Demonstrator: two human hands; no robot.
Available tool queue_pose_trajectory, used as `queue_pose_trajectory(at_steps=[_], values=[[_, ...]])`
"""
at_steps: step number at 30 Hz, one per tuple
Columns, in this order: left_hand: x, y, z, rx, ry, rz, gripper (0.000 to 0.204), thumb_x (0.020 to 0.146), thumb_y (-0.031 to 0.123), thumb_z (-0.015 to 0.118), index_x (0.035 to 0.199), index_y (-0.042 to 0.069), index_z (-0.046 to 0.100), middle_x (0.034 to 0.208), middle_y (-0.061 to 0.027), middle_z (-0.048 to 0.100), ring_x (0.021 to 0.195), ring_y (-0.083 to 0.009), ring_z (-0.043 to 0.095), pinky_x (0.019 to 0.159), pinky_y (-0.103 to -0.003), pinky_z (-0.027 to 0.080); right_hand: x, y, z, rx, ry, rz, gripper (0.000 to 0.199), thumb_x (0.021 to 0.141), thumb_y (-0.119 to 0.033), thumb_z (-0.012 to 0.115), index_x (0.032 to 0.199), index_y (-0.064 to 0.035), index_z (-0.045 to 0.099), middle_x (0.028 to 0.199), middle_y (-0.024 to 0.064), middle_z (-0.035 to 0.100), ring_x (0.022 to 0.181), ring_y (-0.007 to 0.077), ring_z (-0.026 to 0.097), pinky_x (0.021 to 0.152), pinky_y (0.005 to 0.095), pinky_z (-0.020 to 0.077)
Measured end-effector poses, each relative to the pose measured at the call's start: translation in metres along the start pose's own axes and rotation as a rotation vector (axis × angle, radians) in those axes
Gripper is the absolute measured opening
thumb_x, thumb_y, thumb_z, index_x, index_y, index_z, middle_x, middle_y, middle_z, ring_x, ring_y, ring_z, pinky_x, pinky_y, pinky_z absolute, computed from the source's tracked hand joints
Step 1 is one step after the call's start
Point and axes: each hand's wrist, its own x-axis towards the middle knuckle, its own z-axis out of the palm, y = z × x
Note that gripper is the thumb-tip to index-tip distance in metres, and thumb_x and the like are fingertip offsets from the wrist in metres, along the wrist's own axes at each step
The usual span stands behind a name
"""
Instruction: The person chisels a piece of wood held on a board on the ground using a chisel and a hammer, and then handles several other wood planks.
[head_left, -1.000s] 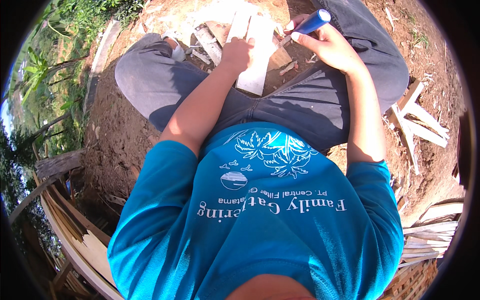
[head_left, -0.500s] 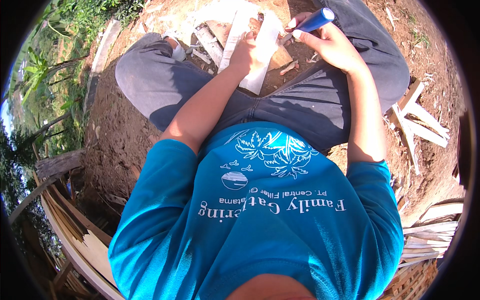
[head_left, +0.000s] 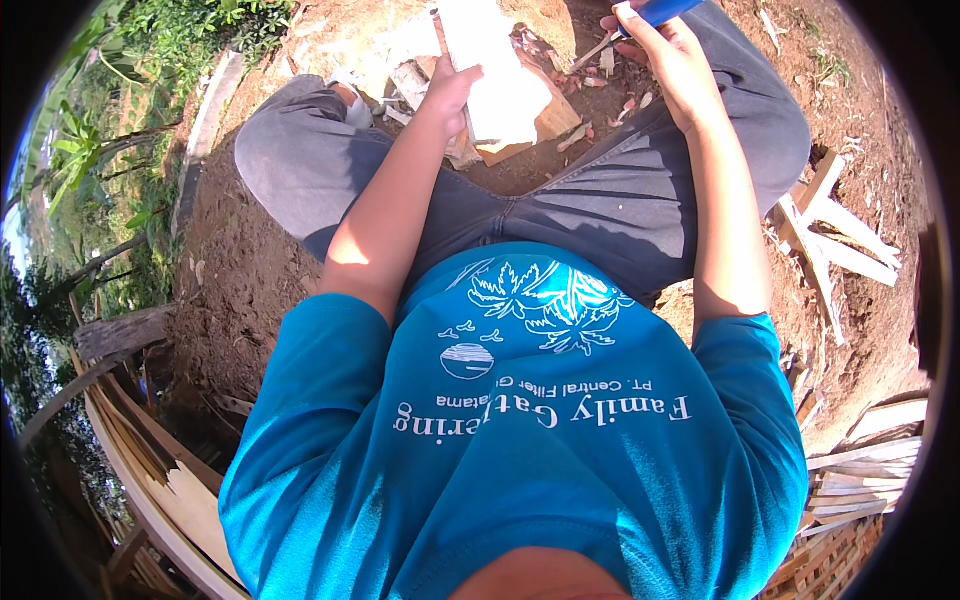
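Outdoors on bare brown ground, strewn with small wood shavings, with leafy green plants toward its far left edge. Sitting with knees spread wide, in grey trousers and a teal T-shirt with white print. Between the knees, a white board, brightly sunlit, lying lengthwise away from the body over a brown wooden block, with the block's right corner jutting out beyond the board's right edge. On the board's left long edge, the left hand, fingers closed around the wood near its near end, thumb against the upper face. Off to the right of the block, the right hand, fingers curled around the handle of a blue-handled tool, partly cut off at the top; a narrow pale blade slanting down toward the board, apart from it. Near the ground's right side, a few crossed wooden offcuts; at its near right corner, a stack of pale slats
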Motion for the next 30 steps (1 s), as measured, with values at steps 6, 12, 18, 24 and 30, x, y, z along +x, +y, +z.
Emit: queue_pose_trajectory(at_steps=[6,12,18,24,30], values=[[-0.004,0.007,-0.002,-0.073,0.029,-0.027,0.051,0.099,0.004,0.056,0.141,0.001,0.027,0.132,-0.0233,0.056,0.114,-0.0349,0.066,0.089,-0.052,0.062,0.0,0.002,0.0,-0.107,-0.051,-0.023,0.026,0.098,-0.031,0.068,0.102,-0.0059,0.065,0.087,-0.0018,0.062,0.077,0.0084,0.053,0.069,0.0258,0.0446],[-0.005,0.003,-0.002,-0.125,-0.051,0.039,0.045,0.098,0.004,0.058,0.137,0.002,0.035,0.131,-0.0187,0.059,0.115,-0.0295,0.066,0.093,-0.047,0.06,-0.001,0.001,-0.001,-0.163,-0.068,0.004,0.025,0.098,-0.031,0.068,0.101,-0.0064,0.064,0.082,-0.0038,0.058,0.076,0.008,0.053,0.068,0.0257,0.0441],[-0.007,0.005,-0.001,0.006,-0.087,0.16,0.027,0.097,0.004,0.06,0.123,0.001,0.053,0.116,-0.0147,0.068,0.111,-0.0232,0.067,0.087,-0.037,0.059,0.0,0.006,0.0,-0.195,-0.101,0.006,0.025,0.096,-0.03,0.07,0.101,-0.0063,0.065,0.082,-0.0029,0.06,0.074,0.0083,0.055,0.066,0.0255,0.0458],[-0.041,0.027,0.05,0.596,0.204,0.428,0.039,0.09,-0.003,0.06,0.128,0.0,0.058,0.111,-0.0162,0.07,0.106,-0.0264,0.068,0.086,-0.037,0.056,0.002,0.029,0.002,-0.199,-0.111,0.076,0.03,0.095,-0.031,0.073,0.112,-0.0074,0.065,0.091,0.0007,0.063,0.087,0.0115,0.062,0.081,0.0285,0.0518],[-0.059,0.022,0.07,0.968,0.319,0.825,0.056,0.076,0.006,0.069,0.131,0.001,0.059,0.13,-0.0231,0.057,0.115,-0.0368,0.057,0.092,-0.04,0.052,-0.006,0.002,0.035,0.006,-0.178,-0.2,0.032,0.092,-0.025,0.075,0.113,-0.0035,0.065,0.094,0.0047,0.067,0.086,0.0124,0.064,0.07,0.0281,0.0531]])
